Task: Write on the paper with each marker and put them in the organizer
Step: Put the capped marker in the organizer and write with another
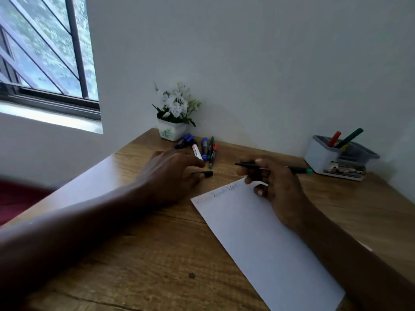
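Now right hand [280, 189] grips marker [298, 169] over paper [258, 243]; left hand [173, 176] pinches black cap [207, 173].

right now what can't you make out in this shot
Head view:
- Writing on the paper: too small and blurred to read.
- Left hand: its back hides the fingertips, so any grip on the black cap is unclear.
- Organizer: its wall hides the lower ends of the markers inside.
- Paper's near corner: cut off by the bottom edge.

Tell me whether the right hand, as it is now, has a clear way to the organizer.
Probably yes. The right hand holds a marker whose teal end points at the organizer, and only bare table lies between them. Its compartments look open on top.
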